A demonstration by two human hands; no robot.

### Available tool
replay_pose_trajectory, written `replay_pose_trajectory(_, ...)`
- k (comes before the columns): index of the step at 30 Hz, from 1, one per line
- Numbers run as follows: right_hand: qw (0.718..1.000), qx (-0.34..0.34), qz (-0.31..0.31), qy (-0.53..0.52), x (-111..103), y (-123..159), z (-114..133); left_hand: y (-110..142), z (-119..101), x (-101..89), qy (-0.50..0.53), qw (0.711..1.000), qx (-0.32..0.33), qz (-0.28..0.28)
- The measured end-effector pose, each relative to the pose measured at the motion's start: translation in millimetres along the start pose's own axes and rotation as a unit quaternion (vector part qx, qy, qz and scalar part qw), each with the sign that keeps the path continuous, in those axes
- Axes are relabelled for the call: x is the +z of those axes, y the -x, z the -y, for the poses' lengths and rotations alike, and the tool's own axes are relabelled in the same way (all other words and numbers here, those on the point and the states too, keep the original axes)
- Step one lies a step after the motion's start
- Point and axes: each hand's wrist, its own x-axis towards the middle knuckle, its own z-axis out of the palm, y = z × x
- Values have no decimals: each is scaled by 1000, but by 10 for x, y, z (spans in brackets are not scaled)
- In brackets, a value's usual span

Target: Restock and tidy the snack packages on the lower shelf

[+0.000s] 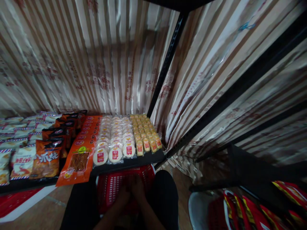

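Note:
My left hand [122,193] and my right hand [137,187] are close together in dim light, between my knees and over a red plastic basket [111,183]. The fingers of both look curled in; whether anything is in them is hidden. Just beyond, on a dark shelf [129,164], stand rows of round white rice crackers [115,154] in clear wrappers. To their right are rows of small yellow wrapped snacks [146,144]. An orange bag [80,159] of stick-shaped snacks leans at the shelf's front edge, left of the crackers.
Orange-brown snack bags [46,159] and white snack bags [22,161] fill the shelf's left part. Black metal posts [168,60] and striped curtains [107,57] stand behind. Red and yellow packets [254,212] sit low at the right, near a pale tub [198,210].

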Motion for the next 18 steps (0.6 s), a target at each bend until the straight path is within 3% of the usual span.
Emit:
replay_pose_trajectory(8, 995, -20, -84, 45, -132, 89, 111, 81, -161, 35, -36, 997, 61, -39)
replay_pose_trajectory(13, 995, -24, -86, 55, -258, 149, 221, 127, -209, 52, -47, 996, 59, -58)
replay_pose_trajectory(18, 998, -8, -48, 34, -394, 187, 309, 200, -266, 55, -49, 995, 66, -64)
